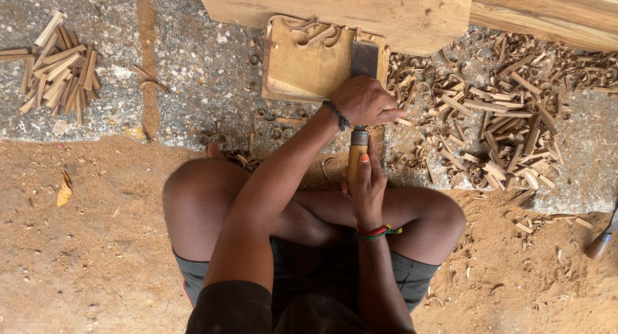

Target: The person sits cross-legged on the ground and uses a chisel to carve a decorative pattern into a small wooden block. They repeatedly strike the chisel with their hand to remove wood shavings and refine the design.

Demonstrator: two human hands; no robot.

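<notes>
I sit cross-legged on the ground. My left hand [364,101], with a dark bead bracelet at the wrist, is closed around the upper shaft of a chisel. The wide metal blade [364,58] rests on the right side of a small pale wood block [302,66]. My right hand [367,186], with a red and green wristband, grips the chisel's wooden handle [353,161] just below the left hand. The block lies against a larger plank [341,12] above it. Curled shavings sit on the block's top edge.
A thick pile of wood chips and curls [508,115] covers the stone to the right. A bundle of short sticks [58,70] lies at the far left. Another tool handle [602,240] pokes in at the right edge. A second plank [547,12] crosses the top right.
</notes>
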